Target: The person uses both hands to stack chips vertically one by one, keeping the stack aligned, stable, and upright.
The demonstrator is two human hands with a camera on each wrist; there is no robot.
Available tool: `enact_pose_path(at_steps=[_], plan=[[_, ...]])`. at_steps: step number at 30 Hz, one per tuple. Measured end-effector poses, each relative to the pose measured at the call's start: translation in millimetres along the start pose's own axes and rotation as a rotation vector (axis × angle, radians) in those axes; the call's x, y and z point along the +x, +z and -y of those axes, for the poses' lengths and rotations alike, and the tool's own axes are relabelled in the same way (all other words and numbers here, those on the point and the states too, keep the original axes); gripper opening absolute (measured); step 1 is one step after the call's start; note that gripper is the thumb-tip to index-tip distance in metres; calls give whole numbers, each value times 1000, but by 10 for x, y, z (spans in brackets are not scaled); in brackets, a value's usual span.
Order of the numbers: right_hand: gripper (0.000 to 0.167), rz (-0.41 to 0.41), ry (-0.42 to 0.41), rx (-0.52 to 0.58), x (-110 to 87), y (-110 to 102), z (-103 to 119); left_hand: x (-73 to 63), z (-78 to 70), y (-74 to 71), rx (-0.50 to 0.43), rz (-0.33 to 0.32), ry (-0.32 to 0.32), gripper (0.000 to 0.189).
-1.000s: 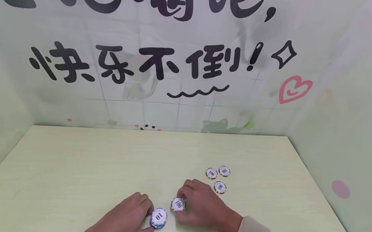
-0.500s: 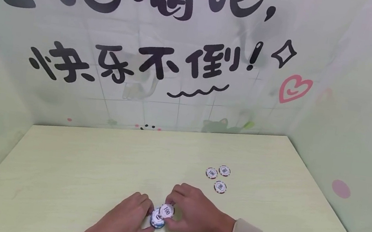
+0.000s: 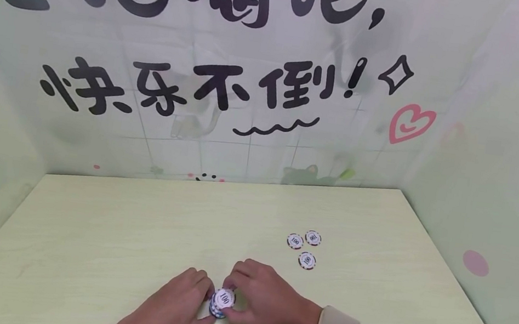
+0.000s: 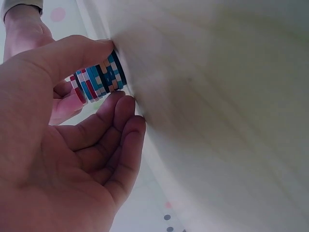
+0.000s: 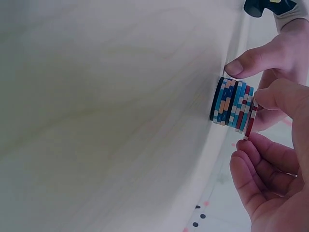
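A stack of poker chips [image 5: 231, 104] in mixed blue, red, black and peach stands on the table in front of me. My left hand [image 3: 172, 305] steadies it, thumb on one side and curled fingertips on the other. Between the thumb and fingers of my right hand [image 3: 267, 299] is a white poker chip marked 100 [image 3: 224, 299], with red on its edge [image 5: 251, 122]. It sits over the top of the stack, slightly offset and tilted in the right wrist view. Whether it bears fully on the chip beneath, I cannot tell.
Three loose chips marked 100 lie flat farther back on the right: one left [image 3: 295, 241], one right [image 3: 313, 238], one nearer [image 3: 307, 260]. The pale wooden table [image 3: 130, 232] meets a printed back wall [image 3: 220, 156] and side walls.
My right hand has moved left and toward me, carrying the 100 chip from beside the stack to its top. The left hand has stayed at the stack.
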State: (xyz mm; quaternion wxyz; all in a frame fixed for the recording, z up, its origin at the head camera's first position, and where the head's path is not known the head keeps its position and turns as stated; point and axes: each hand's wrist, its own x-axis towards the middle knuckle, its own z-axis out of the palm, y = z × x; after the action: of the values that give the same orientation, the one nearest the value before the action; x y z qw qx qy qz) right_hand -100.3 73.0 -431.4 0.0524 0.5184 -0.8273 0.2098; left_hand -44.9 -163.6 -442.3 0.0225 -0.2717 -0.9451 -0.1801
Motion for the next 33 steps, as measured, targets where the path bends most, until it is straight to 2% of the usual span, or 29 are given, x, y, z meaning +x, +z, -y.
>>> enact_pose_path(at_steps=[14, 21, 28, 33], plan=[[26, -20, -37, -19, 14, 16, 12, -2, 0, 2, 1, -4, 5, 30], [28, -32, -29, -41, 4, 29, 11, 1, 3, 8, -2, -5, 2, 30], [32, 2, 70, 24, -72, -36, -62, 4, -5, 4, 11, 2, -4, 31], [23, -17, 139, 27, -187, -97, -194, 5, -16, -4, 15, 17, -26, 33]])
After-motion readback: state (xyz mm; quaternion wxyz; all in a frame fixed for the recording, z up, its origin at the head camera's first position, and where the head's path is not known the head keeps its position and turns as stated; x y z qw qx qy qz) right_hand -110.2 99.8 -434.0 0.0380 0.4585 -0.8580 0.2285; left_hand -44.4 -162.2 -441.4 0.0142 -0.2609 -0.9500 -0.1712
